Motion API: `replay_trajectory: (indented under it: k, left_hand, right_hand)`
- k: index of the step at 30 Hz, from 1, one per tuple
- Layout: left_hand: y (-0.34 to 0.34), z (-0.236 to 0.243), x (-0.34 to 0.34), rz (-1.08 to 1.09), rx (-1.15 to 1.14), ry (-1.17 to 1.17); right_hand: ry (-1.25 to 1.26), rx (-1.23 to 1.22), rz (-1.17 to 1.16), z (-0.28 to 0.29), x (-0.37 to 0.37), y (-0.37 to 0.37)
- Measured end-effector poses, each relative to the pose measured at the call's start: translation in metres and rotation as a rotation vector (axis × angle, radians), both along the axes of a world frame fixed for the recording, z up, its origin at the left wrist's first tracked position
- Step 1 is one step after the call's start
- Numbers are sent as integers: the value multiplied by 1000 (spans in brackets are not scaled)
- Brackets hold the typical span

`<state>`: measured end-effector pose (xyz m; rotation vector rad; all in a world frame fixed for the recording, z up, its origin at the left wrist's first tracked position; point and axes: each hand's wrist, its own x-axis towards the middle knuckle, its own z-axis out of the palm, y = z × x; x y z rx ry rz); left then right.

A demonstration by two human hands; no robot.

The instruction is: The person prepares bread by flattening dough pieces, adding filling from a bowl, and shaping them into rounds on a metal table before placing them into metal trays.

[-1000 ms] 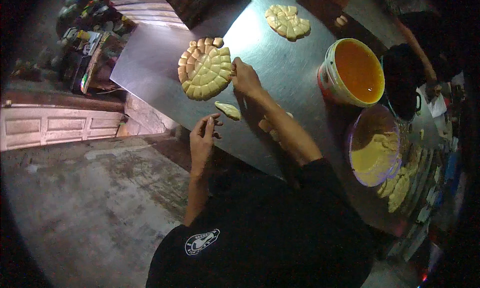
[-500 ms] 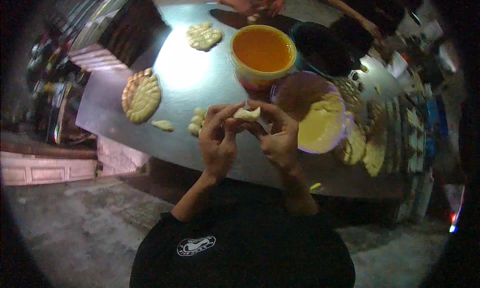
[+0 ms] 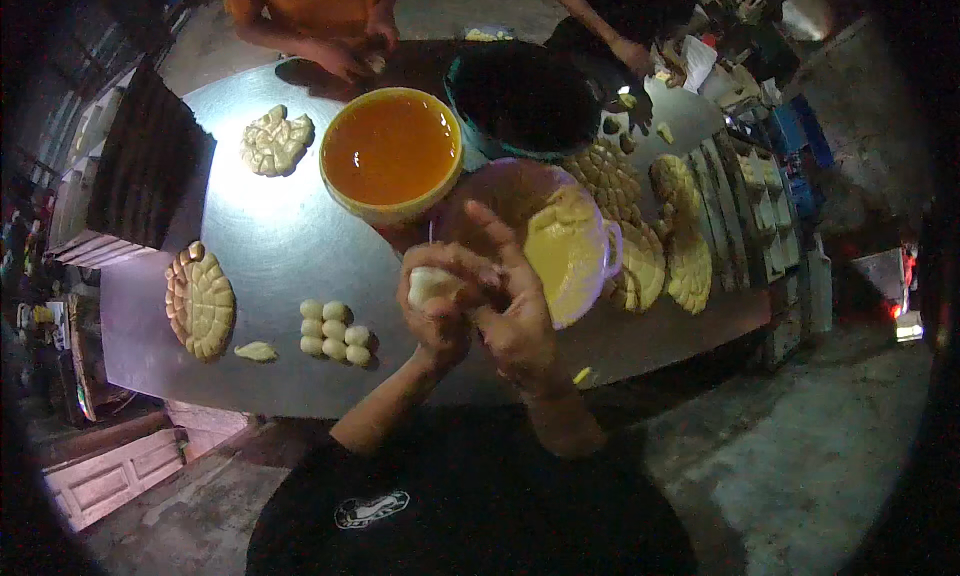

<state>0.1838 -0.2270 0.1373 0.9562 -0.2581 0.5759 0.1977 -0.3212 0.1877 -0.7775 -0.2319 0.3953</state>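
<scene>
My left hand (image 3: 437, 306) is closed around a pale piece of dough (image 3: 428, 286), which shows between its fingers. Against it rests my right hand (image 3: 520, 326), index finger stretched out and thumb apart from it; its other fingers are partly hidden. Behind and to the right of my hands stands a purple bowl (image 3: 612, 251) with yellow paste (image 3: 560, 266). Several small dough balls (image 3: 334, 329) sit in a cluster to the left on the metal table (image 3: 270, 296). Beside them lies a flat scrap of dough (image 3: 257, 352).
A round of joined dough pieces (image 3: 200, 301) lies at the left, another (image 3: 275, 141) farther back. Beyond my hands stand a tub of orange liquid (image 3: 390, 146) and a dark basin (image 3: 470, 141). More rounds (image 3: 688, 246) lie right. Two people work across the table.
The view has swung to the right. The dough, earlier held between both hands' fingertips, is now wrapped in my left hand, and my right index finger has straightened.
</scene>
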Motion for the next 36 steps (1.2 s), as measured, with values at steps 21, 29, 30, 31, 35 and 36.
replay_trajectory:
  k: [21,29,30,31,35,36]
  left_hand:
    - [107,-53,15,-165,-7,854]
    - [70,-7,15,-210,-70,683]
    - [60,3,14,-252,-133,679]
    - [55,6,9,-279,-195,685]
    - [51,22,-29,-478,-374,915]
    - [46,28,-37,-454,-484,907]
  right_hand:
    - [-372,-1616,82,-130,313,-26]
    - [70,-605,-23,-12,132,20]
    - [72,-468,-78,-2,100,24]
    - [80,-326,-115,-1,75,25]
    - [-113,-403,-36,2,15,2]
    - [-111,-419,37,-5,9,-13]
